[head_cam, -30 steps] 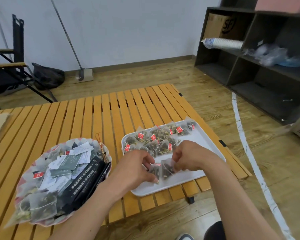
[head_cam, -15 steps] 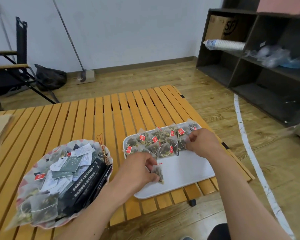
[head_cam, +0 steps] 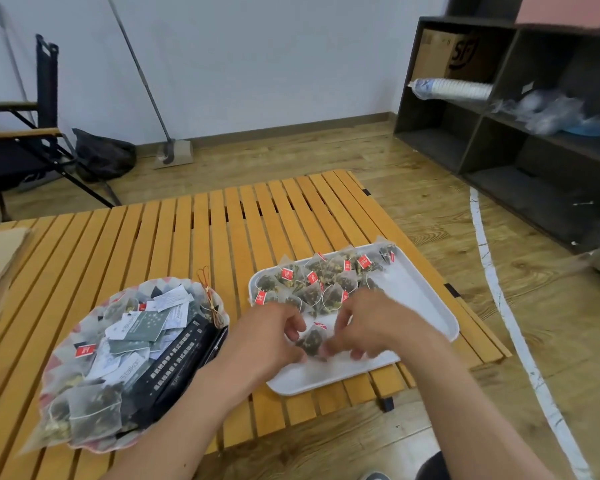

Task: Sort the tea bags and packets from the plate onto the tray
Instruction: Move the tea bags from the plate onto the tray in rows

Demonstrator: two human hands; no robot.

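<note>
Head view, tray [head_cam: 430, 306] holding tea bags [head_cam: 329, 282], plate [head_cam: 160, 283] heaped with packets [head_cam: 142, 327]

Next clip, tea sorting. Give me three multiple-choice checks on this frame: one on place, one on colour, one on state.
1. Where on the tray does the cluster of tea bags lie?
A near edge; B far end; C off it, on the table.
2. What colour are the tags on those bags?
A red; B blue; C yellow.
3. The plate is:
A empty; B upside-down; C piled with packets.

Key: B, the cluster lies along the tray's far end; A, small red tags show among the bags; C, packets are heaped across the plate.
</note>
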